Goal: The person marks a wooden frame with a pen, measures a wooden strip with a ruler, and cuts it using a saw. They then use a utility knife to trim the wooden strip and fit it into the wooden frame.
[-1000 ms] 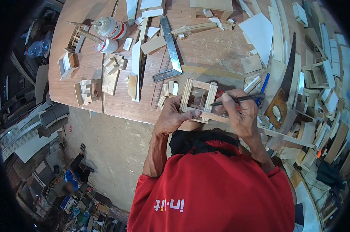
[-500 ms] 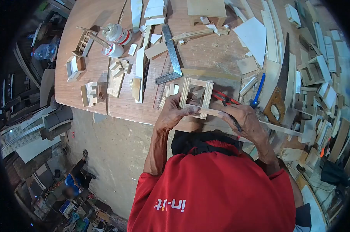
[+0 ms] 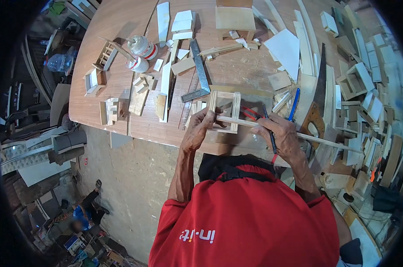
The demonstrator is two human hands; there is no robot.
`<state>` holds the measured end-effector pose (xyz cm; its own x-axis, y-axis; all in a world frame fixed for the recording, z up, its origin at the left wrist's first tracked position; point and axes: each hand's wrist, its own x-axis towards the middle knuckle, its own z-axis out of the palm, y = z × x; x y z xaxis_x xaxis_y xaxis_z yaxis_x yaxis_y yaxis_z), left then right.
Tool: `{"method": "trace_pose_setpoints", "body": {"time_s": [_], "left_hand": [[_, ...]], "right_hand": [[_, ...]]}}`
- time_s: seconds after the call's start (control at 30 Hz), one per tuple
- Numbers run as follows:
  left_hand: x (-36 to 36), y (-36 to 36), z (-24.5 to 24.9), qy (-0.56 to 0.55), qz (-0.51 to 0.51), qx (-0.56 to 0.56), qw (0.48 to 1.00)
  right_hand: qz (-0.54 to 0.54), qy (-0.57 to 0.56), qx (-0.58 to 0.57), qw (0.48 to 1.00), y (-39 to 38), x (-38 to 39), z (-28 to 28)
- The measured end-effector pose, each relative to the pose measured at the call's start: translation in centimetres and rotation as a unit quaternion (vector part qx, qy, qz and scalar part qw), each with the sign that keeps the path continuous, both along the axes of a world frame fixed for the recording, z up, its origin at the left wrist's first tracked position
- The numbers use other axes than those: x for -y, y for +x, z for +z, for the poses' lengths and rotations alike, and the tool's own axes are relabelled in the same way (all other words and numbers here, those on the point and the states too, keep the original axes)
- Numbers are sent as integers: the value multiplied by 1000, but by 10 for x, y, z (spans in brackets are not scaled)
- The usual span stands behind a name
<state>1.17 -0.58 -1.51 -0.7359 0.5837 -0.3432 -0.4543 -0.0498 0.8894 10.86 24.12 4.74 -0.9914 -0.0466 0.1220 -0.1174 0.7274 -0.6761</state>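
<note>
A long thin wooden strip [image 3: 326,141] runs sideways across the near part of a small wooden frame [image 3: 236,104] made of light layered pieces. My left hand [image 3: 198,130] is closed, pinching the strip's left end between thumb and fingers beside the frame. Farther right along the strip, my right hand [image 3: 282,137] is closed around it and also holds a slim dark pen-like tool [image 3: 272,141], which points up from the fingers. Behind the strip, partly hidden, lies a red-handled tool [image 3: 250,113]. My fingers cover part of the frame's left side.
A metal try square [image 3: 200,66] lies beyond the frame. Glue containers [image 3: 142,47] and small wooden assemblies [image 3: 112,111] stand at left. On the right are a handsaw [image 3: 315,120], a blue-handled tool [image 3: 294,104] and many offcuts. Another person [image 3: 82,217] is at lower left.
The strip now shows its length across the frame, with my left thumb on its end. The dark tool in my right hand has turned more upright. The whole view has shifted slightly.
</note>
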Motion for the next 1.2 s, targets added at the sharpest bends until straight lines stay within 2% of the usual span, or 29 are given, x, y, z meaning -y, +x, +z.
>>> {"method": "trace_pose_setpoints", "body": {"time_s": [0.3, 0.4, 0.5, 0.6, 0.67, 0.77, 0.9, 0.97, 1.07, 1.1, 1.2], "left_hand": [[10, 7, 8, -54, 53, -62, 995], [20, 15, 18, -49, 81, -54, 994], [32, 15, 24, -117, 0, -76, 990], [43, 17, 2, -146, -36, -110, 982], [40, 22, -6, -132, -28, -129, 983], [33, 24, -13, -200, -16, -216, 956], [27, 20, -14, -193, -27, -228, 954], [26, 17, -20, -165, -1, -205, 965], [23, 6, -15, -150, 32, -210, 966], [16, 0, 15, -239, 7, -212, 948], [3, -27, 16, -233, 17, -259, 937]], "right_hand": [[-88, 20, -42, 995, 7, -15, 6], [-120, 9, -19, 993, 10, -16, 11], [-129, -4, -35, 991, 11, -18, 4], [-138, -2, -47, 989, 12, -17, 2], [-144, -2, -29, 989, 13, -17, 1], [-149, 2, -18, 989, 12, -15, 1], [-166, -26, -30, 985, 12, -14, -2], [-175, -54, -16, 983, 12, -12, 4], [-191, -39, -41, 980, 12, -16, -1], [-190, -38, -44, 980, 12, -16, -1], [-208, -46, -45, 976, 8, -17, 3]]}}
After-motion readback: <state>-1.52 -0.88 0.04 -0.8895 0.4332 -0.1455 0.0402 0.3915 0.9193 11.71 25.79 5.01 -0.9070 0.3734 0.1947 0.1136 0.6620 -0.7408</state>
